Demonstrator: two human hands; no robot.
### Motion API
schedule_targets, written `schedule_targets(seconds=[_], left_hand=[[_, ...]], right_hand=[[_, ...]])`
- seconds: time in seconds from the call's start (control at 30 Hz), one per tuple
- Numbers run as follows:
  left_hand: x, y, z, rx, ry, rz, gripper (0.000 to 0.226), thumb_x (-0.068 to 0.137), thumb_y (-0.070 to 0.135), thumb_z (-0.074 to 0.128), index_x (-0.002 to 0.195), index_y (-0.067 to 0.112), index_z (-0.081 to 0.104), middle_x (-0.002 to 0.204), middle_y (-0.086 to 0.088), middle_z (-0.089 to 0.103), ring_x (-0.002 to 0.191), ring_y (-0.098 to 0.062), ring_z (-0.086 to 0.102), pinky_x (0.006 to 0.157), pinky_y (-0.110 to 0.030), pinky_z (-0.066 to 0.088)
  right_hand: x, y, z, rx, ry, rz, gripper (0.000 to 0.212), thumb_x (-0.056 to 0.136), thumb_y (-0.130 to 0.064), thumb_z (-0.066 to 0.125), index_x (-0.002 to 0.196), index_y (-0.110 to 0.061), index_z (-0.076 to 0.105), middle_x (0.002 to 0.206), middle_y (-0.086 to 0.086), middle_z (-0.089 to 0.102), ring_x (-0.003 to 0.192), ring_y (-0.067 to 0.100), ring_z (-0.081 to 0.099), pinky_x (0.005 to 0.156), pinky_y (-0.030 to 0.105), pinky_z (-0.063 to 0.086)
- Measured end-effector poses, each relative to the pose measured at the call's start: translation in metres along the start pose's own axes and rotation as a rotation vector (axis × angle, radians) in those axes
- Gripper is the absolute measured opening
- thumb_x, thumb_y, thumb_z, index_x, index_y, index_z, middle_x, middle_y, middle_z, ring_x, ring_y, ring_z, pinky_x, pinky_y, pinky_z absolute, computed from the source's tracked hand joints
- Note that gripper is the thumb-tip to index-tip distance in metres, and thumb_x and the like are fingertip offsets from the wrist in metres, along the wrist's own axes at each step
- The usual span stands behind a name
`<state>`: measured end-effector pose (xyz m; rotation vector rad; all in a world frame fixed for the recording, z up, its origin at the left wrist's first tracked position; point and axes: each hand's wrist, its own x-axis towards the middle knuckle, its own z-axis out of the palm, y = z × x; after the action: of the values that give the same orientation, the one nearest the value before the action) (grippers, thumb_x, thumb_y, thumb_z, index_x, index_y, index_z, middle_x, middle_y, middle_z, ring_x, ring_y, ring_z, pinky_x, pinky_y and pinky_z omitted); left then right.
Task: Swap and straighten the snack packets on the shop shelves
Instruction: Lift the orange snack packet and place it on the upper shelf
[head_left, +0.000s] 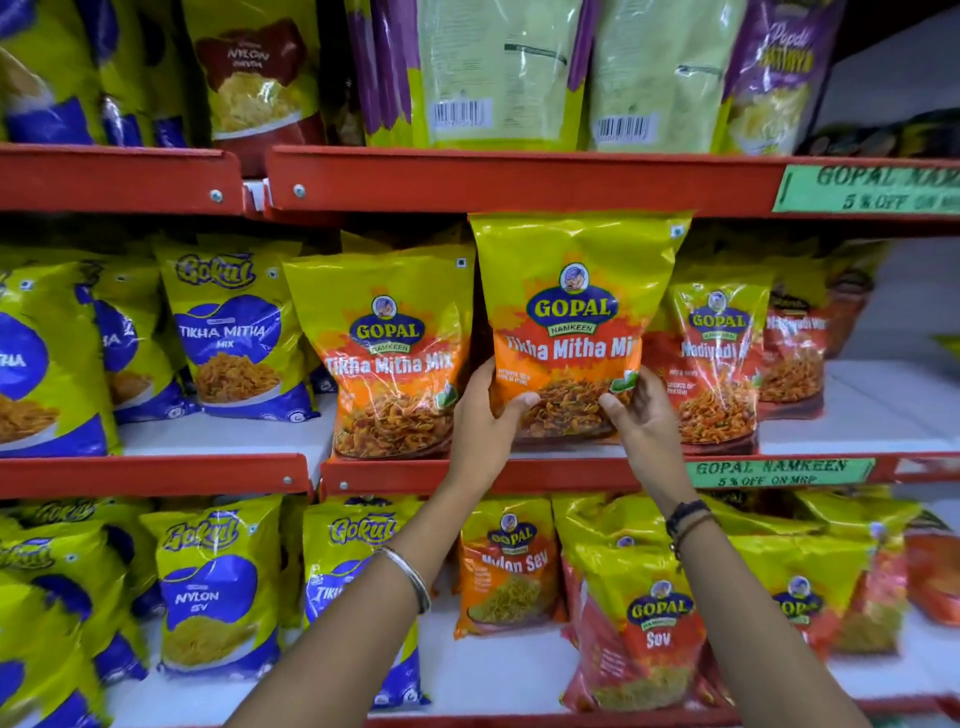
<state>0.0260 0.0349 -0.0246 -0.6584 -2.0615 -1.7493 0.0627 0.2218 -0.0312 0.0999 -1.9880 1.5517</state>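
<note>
A yellow-and-orange Gopal Tikha Mitha Mix packet (571, 312) stands upright at the middle shelf's front, its top reaching the red rail above. My left hand (483, 421) grips its lower left edge and my right hand (641, 415) grips its lower right corner. A second Tikha Mitha Mix packet (387, 358) stands just to its left, leaning slightly. Right of the held packet stand red Gopal Nadiyadi Mix packets (719, 364), partly hidden behind it and my right hand.
Blue-and-yellow Gokul packets (234, 332) fill the middle shelf's left side. The red shelf rail (467, 475) runs under my wrists. Below are the Nylon Sev (511, 566) and Sev (649, 623) packets. The upper shelf (519, 179) holds packets turned back to front. Bare white shelf (883, 405) lies at right.
</note>
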Motion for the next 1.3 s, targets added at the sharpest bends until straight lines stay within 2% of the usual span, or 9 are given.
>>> schedule_targets(seconds=[0.17, 0.47, 0.53, 0.67, 0.77, 0.93, 1.0, 1.17, 1.3], left_hand=[[0.012, -0.027, 0.009, 0.147, -0.001, -0.083, 0.065, 0.088, 0.048, 0.059, 0.141, 0.015, 0.041, 0.142, -0.008, 0.052, 0.129, -0.025, 0.049, 0.107, -0.046, 0.042], [0.027, -0.041, 0.017, 0.253, 0.008, -0.134, 0.058, 0.09, 0.047, 0.053, 0.136, 0.013, 0.042, 0.128, -0.009, 0.061, 0.116, -0.027, 0.058, 0.096, -0.048, 0.05], [0.015, -0.039, 0.012, 0.236, 0.024, -0.102, 0.054, 0.091, 0.039, 0.057, 0.137, 0.014, 0.041, 0.132, -0.006, 0.057, 0.12, -0.022, 0.055, 0.099, -0.045, 0.049], [-0.04, -0.033, -0.018, 0.044, 0.128, 0.089, 0.031, 0.093, 0.018, 0.056, 0.122, 0.01, 0.055, 0.119, -0.004, 0.063, 0.111, -0.012, 0.061, 0.092, -0.027, 0.052], [-0.092, -0.064, -0.052, 0.026, 0.245, 0.044, 0.021, 0.093, 0.02, 0.051, 0.11, 0.011, 0.06, 0.108, -0.005, 0.066, 0.103, -0.015, 0.064, 0.088, -0.027, 0.052], [-0.161, -0.156, -0.118, 0.156, 0.354, -0.339, 0.04, 0.083, 0.049, 0.051, 0.11, 0.02, 0.054, 0.109, -0.003, 0.061, 0.106, -0.016, 0.057, 0.096, -0.042, 0.046], [-0.18, -0.19, -0.138, 0.136, 0.336, -0.515, 0.052, 0.074, 0.053, 0.058, 0.113, 0.02, 0.051, 0.116, -0.011, 0.056, 0.111, -0.027, 0.055, 0.1, -0.051, 0.044], [-0.209, -0.282, -0.173, 0.055, 0.147, -0.84, 0.101, 0.061, 0.063, 0.075, 0.134, 0.005, 0.038, 0.138, -0.018, 0.05, 0.128, -0.03, 0.048, 0.109, -0.052, 0.038], [-0.191, -0.271, -0.182, -0.021, -0.009, -0.89, 0.075, 0.077, 0.025, 0.078, 0.137, 0.009, 0.037, 0.12, -0.007, 0.061, 0.114, -0.024, 0.057, 0.099, -0.039, 0.044]], right_hand=[[0.009, 0.027, 0.003, -0.105, 0.008, 0.09, 0.058, 0.09, -0.032, 0.062, 0.14, -0.012, 0.042, 0.131, 0.0, 0.057, 0.12, 0.014, 0.054, 0.106, 0.04, 0.044], [0.015, 0.031, 0.015, -0.293, 0.106, 0.093, 0.054, 0.093, -0.037, 0.056, 0.137, -0.007, 0.046, 0.113, 0.009, 0.062, 0.101, 0.022, 0.057, 0.083, 0.023, 0.037], [0.001, 0.028, 0.021, -0.287, 0.224, 0.02, 0.053, 0.094, -0.035, 0.056, 0.136, -0.005, 0.046, 0.131, 0.012, 0.054, 0.121, 0.023, 0.05, 0.095, 0.02, 0.033], [-0.044, 0.019, 0.046, -0.143, 0.318, -0.174, 0.032, 0.093, -0.028, 0.053, 0.121, -0.014, 0.055, 0.123, 0.004, 0.054, 0.114, 0.015, 0.052, 0.098, 0.024, 0.039], [-0.09, 0.031, 0.074, -0.074, 0.184, -0.146, 0.026, 0.091, -0.033, 0.051, 0.114, -0.021, 0.058, 0.112, 0.001, 0.06, 0.107, 0.012, 0.058, 0.093, 0.021, 0.044], [-0.159, 0.092, 0.133, -0.079, -0.161, 0.148, 0.029, 0.083, -0.046, 0.05, 0.108, -0.032, 0.055, 0.107, 0.001, 0.063, 0.097, -0.004, 0.059, 0.083, 0.011, 0.045], [-0.179, 0.119, 0.158, -0.081, -0.265, 0.315, 0.025, 0.084, -0.044, 0.056, 0.107, -0.036, 0.054, 0.109, 0.002, 0.064, 0.091, -0.004, 0.061, 0.079, 0.022, 0.048], [-0.199, 0.162, 0.207, -0.108, -0.532, 0.646, 0.058, 0.094, -0.023, 0.058, 0.143, -0.004, 0.033, 0.151, 0.014, 0.037, 0.136, 0.022, 0.042, 0.108, 0.038, 0.04], [-0.193, 0.173, 0.232, 0.027, -0.62, 0.751, 0.076, 0.092, -0.02, 0.061, 0.151, -0.01, 0.013, 0.151, 0.003, 0.037, 0.133, 0.012, 0.042, 0.108, 0.029, 0.04]])
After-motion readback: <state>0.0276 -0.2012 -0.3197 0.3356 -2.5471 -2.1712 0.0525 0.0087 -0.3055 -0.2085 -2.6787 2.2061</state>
